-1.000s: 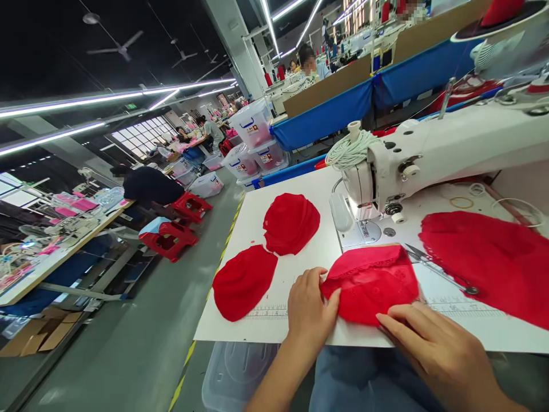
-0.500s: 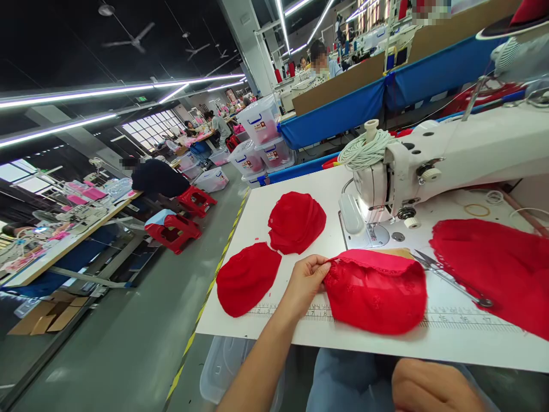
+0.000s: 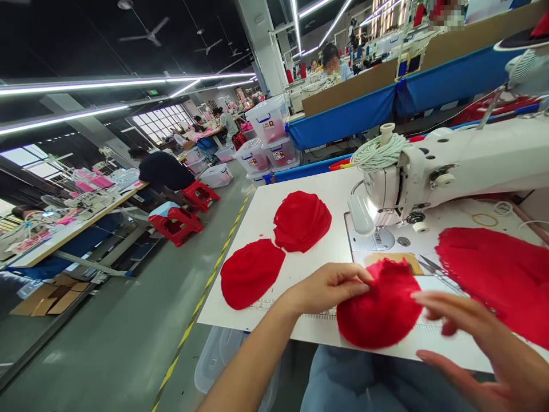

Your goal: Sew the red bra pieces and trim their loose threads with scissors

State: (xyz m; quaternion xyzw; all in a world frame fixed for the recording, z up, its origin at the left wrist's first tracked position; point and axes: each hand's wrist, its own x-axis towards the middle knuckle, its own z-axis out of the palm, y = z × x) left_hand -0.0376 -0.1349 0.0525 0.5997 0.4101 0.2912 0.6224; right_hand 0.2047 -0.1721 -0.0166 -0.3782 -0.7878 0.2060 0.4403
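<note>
A red fabric piece [image 3: 377, 315] is partly folded near the front edge of the white sewing table. My left hand [image 3: 338, 286] pinches its left side between thumb and fingers. Just right of the fabric is my right hand [image 3: 476, 332], blurred, thumb and fingers spread apart; whether its fingertips touch the cloth I cannot tell. Behind the fabric stands the white sewing machine [image 3: 463, 160], its needle area lit. Thread scissors [image 3: 440, 272] lie beside a larger red cloth [image 3: 497, 274], partly behind my right hand.
Two red fabric stacks, one rounded [image 3: 302, 222] and one oval [image 3: 252, 273], lie on the table's left. A printed ruler runs along its front. Lidded plastic boxes [image 3: 268, 123] are stacked beyond it. Red stools [image 3: 175, 224] and a seated co-worker [image 3: 165, 170] are across the aisle.
My right hand has come up from the table's front edge, opening beside the fabric. The fabric has turned and bunched in my left hand, which shifted right. The view has shifted slightly.
</note>
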